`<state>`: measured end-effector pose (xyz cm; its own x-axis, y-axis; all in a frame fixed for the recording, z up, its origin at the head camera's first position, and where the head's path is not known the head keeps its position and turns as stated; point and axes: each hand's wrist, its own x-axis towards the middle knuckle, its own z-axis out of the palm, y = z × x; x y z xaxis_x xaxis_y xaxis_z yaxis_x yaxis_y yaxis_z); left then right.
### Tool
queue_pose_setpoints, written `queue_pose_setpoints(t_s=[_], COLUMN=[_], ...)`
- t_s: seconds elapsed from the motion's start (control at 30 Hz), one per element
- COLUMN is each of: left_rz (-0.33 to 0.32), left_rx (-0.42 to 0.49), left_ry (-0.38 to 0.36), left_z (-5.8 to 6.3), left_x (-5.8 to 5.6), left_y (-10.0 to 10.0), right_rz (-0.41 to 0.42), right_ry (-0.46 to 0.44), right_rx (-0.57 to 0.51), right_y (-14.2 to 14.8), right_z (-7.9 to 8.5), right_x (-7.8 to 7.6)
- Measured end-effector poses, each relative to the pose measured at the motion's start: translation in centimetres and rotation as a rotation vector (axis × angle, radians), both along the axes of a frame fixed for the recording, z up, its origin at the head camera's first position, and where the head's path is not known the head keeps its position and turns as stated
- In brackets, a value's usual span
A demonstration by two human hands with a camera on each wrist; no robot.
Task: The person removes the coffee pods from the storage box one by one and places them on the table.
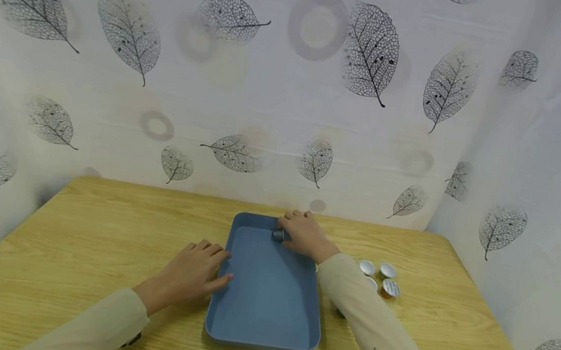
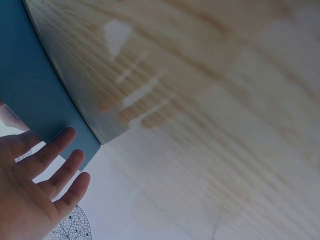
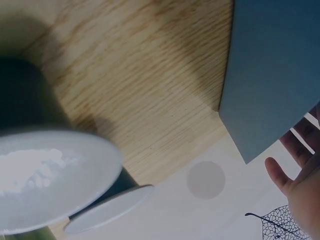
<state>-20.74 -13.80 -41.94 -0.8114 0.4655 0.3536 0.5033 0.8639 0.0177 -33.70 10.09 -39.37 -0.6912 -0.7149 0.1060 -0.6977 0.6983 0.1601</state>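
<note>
A blue rectangular tray (image 1: 267, 295) lies on the wooden table. At its left wall is my left hand (image 1: 192, 274), the thumb reaching over the rim and the other fingers loosely spread. The left wrist view shows those fingers (image 2: 75, 162) beside the tray's outer wall. Over the far right corner, my right hand (image 1: 306, 235) pinches a small dark coffee capsule (image 1: 277, 235) lying sideways inside the tray. In the right wrist view the tray wall (image 3: 270, 75) hides that capsule and part of the hand (image 3: 305, 200).
Several coffee capsules with pale foil lids stand right of the tray, among them a brown one (image 1: 390, 288); the right sleeve (image 1: 371, 330) partly covers the group. Two lidded capsules loom close in the right wrist view (image 3: 55, 175). A leaf-print curtain (image 1: 270, 100) hangs behind the table.
</note>
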Motion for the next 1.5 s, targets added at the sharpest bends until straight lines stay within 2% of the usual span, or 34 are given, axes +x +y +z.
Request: queue_pose_setpoints(t_s=[0.93, 1.27, 1.5], left_rz=[0.008, 0.023, 0.019], left_rx=[-0.017, -0.026, -0.027], left_ry=[-0.029, -0.040, -0.041], left_z=[0.1, 0.0, 0.2], left_x=[0.0, 0.0, 0.1], left_y=[0.0, 0.0, 0.0], right_rz=[-0.034, -0.002, 0.024], right_ry=[-0.046, -0.024, 0.000], right_rx=[0.008, -0.007, -0.024], right_y=[-0.2, 0.2, 0.4], right_z=[-0.1, 0.1, 1.0], right_x=[-0.2, -0.3, 0.1])
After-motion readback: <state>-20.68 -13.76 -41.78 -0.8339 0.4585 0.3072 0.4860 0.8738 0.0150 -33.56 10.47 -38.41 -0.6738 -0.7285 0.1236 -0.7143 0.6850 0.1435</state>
